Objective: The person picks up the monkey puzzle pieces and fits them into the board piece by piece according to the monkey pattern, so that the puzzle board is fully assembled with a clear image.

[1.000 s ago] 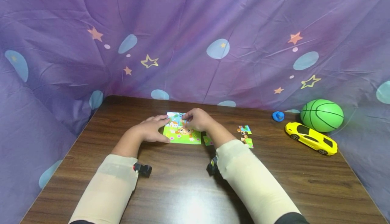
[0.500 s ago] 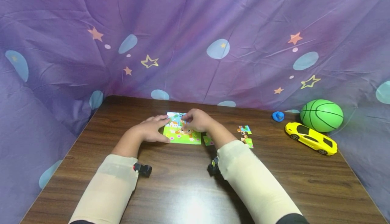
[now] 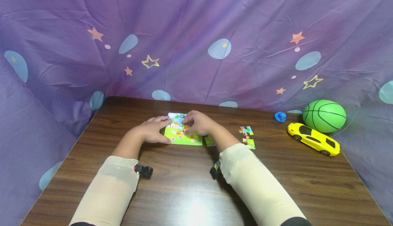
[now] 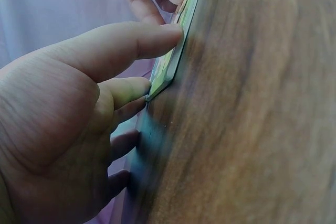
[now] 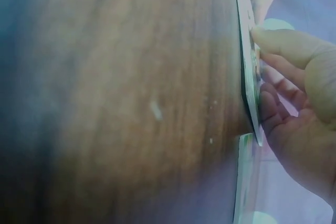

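A colourful cartoon jigsaw puzzle lies flat near the back middle of the table. My left hand is spread at its left side, thumb on the near left corner and straight fingers by the far left corner. Over the right part of the puzzle, my right hand pinches a puzzle piece between thumb and fingers, at the board's surface. That hand hides much of the picture's right side. In the left wrist view the left thumb touches the board's edge.
Right of the puzzle lie loose pieces: a green one partly behind the right wrist, and two more, a blue-topped piece and a green-edged piece. Farther right are a blue rubber duck, a green ball and a yellow toy car.
My right hand has shifted slightly left and toward me over the puzzle, with its thumb and fingers a little farther apart. The left hand has stayed in place.
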### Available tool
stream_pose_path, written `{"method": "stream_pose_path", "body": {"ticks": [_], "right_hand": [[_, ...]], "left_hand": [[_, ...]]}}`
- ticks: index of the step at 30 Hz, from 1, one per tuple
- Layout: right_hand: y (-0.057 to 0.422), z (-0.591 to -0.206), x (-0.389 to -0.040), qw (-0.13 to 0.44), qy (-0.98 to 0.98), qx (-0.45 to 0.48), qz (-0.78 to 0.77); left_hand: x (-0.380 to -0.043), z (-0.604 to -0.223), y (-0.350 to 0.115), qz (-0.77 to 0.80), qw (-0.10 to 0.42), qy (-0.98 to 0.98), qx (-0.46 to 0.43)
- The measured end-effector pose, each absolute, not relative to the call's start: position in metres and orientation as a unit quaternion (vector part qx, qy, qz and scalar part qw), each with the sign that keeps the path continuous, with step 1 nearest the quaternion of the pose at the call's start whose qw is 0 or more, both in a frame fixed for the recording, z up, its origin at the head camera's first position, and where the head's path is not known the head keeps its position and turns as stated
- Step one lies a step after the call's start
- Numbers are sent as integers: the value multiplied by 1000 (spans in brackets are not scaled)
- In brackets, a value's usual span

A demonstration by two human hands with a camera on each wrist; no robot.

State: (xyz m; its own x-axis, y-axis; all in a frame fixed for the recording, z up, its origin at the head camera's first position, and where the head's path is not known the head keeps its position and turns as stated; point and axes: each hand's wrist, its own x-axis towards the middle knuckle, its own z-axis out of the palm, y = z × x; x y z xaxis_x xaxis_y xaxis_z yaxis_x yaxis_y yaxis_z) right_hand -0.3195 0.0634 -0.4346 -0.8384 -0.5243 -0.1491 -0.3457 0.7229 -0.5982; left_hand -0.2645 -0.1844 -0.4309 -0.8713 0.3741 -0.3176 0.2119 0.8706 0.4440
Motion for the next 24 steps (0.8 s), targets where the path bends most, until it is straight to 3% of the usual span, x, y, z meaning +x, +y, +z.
{"method": "stream_pose_path", "body": {"ticks": [24], "right_hand": [[60,-435,-321,132,924,-296,-201]], "left_hand": [[-266,-432,-186,206,200,944,162]]}}
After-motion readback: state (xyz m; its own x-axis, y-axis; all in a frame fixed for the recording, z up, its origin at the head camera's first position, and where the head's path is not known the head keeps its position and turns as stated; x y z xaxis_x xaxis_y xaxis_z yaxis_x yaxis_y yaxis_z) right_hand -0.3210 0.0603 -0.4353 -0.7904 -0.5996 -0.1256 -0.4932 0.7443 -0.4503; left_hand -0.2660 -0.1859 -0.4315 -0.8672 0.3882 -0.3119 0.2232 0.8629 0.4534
